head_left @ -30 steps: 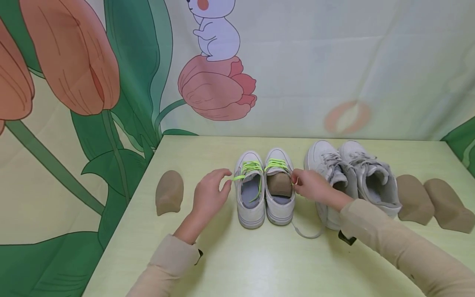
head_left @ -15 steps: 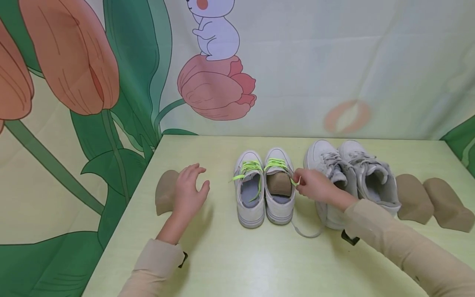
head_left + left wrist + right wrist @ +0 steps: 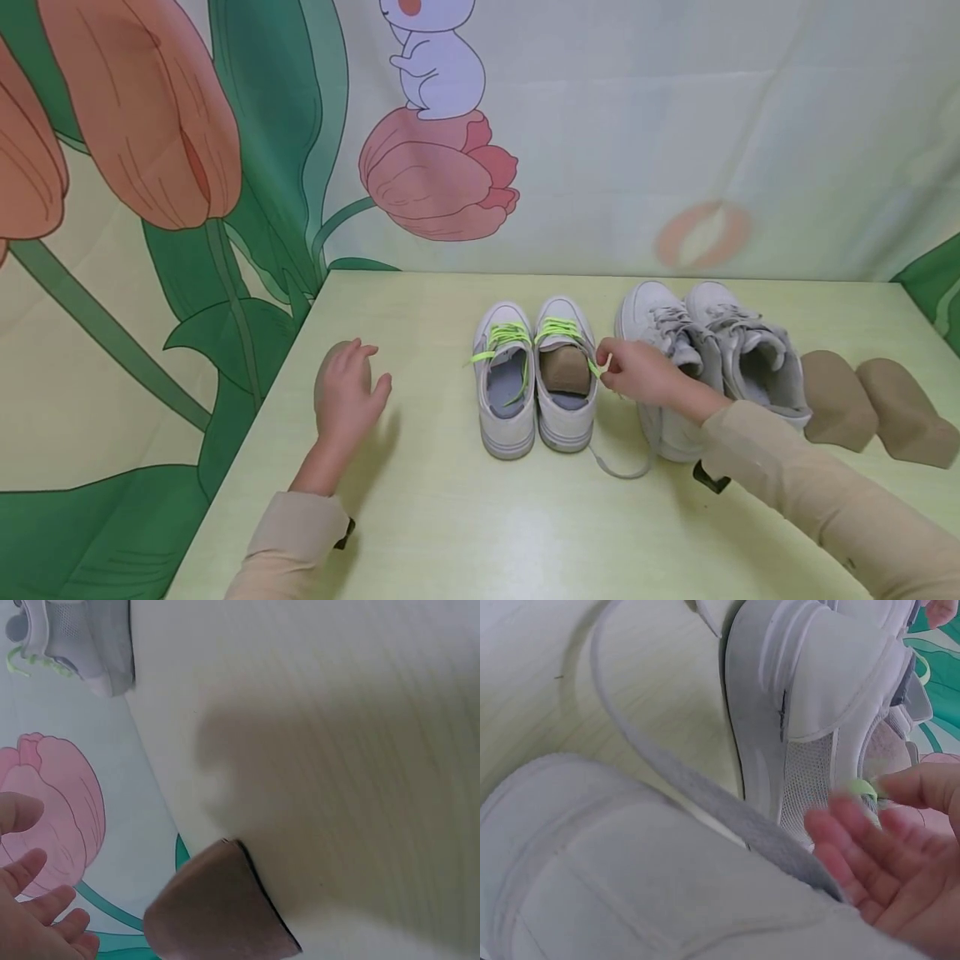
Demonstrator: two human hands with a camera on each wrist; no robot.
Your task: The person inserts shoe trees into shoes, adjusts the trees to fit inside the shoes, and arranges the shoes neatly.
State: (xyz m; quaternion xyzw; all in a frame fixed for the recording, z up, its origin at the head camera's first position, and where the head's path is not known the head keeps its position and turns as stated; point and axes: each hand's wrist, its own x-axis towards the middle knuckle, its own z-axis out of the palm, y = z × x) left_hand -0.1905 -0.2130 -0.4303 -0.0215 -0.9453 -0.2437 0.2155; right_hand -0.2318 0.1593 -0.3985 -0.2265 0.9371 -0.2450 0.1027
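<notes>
Left hand (image 3: 348,396) had swung off the left shoe (image 3: 504,392) and was over the loose brown insert (image 3: 217,911) at the left of the counter (image 3: 480,533). Fingers spread and relaxed, nothing in it; left wrist view showed a gap to the insert. Right hand (image 3: 641,371) hadn't gone anywhere: thumb and fingertip pinched the green lace (image 3: 865,787) at the outer side of the right shoe (image 3: 566,431), other fingers half-curled. Seated insert (image 3: 565,372) was unchanged inside that shoe, toward the front of the opening. Left shoe just beside it had no insert showing. My read: work was split by then, right hand keeping the lace out of the way, left hand freed up to reach the loose insert.
</notes>
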